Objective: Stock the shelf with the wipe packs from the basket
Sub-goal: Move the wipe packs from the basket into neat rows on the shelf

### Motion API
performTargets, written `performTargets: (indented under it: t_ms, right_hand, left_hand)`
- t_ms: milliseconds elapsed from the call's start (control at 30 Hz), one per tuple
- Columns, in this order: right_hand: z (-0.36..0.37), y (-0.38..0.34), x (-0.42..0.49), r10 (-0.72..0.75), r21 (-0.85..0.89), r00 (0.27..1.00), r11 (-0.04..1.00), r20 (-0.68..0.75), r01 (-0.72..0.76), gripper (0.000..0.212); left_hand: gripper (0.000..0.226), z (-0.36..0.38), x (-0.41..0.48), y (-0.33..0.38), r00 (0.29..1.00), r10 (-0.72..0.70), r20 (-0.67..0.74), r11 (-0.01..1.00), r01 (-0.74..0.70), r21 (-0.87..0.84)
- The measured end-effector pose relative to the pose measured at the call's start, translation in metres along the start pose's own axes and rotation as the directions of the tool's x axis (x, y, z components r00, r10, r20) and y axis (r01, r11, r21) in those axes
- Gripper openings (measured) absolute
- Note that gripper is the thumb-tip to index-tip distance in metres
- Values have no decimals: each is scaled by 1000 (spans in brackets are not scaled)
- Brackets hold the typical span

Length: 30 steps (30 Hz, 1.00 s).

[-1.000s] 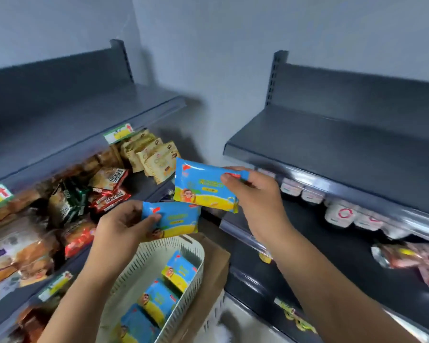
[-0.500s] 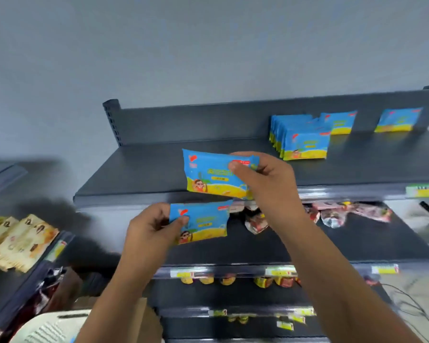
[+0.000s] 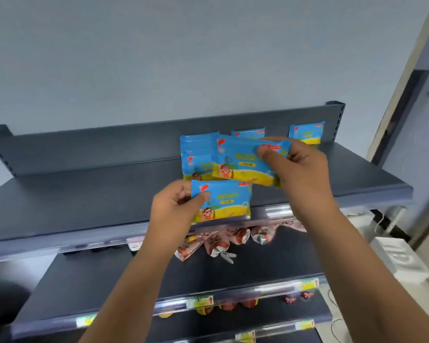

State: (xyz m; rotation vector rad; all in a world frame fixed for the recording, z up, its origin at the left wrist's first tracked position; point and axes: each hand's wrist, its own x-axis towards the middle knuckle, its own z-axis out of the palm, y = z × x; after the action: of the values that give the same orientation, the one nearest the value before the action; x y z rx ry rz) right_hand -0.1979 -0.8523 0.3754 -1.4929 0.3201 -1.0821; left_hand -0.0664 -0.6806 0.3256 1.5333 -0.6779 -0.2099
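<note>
My right hand (image 3: 301,174) pinches a blue and yellow wipe pack (image 3: 240,162) by its right end, over the top shelf (image 3: 97,194). That pack hangs just in front of a standing row of wipe packs (image 3: 196,154). Lower and nearer, my left hand (image 3: 174,209) grips a second wipe pack (image 3: 223,204) at its left edge, above the shelf's front lip. Two more wipe packs lean on the back panel, one (image 3: 248,132) behind my right hand and one (image 3: 306,132) at the far right. The basket is out of view.
Pink wrapped snacks (image 3: 235,238) lie on the second shelf under my hands. Price label strips (image 3: 201,302) run along the lower shelf edges, with small red items behind them. A white foam block (image 3: 401,261) sits on the floor at the right. A door frame (image 3: 404,90) rises at the right.
The view has swung from the basket and left shelves to the right-hand shelf unit. Both hands have carried their packs up and toward the standing row on the top shelf.
</note>
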Motion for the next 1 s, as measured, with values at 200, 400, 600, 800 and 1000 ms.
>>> performTargets:
  t_ms: [200,400,600,800,1000]
  right_hand:
    - [-81,10,36,14,23,995,1000,-101,-12,15]
    - [-132,24,64,39,10,978,999,-203,-37,9]
    - [-145,43,95,43,29,953,999,-298,-36,20]
    - [-137,56,136,8,-119,985,992,-174,-29,9]
    - [-136,70,169,23,-275,999,961,-37,-32,12]
  left_hand:
    - [7,97,31,-1,999,45,11,999,-45,28]
    - [8,164,66,-6,998,1,67,1000,-1,-7]
    - [8,198,109,-16,999,-32,27,999,32,-2]
    - [12,219,147,-37,978,-110,-176,993,115,18]
    - [4,239,185,-49,930,-238,-280,971,235,-44]
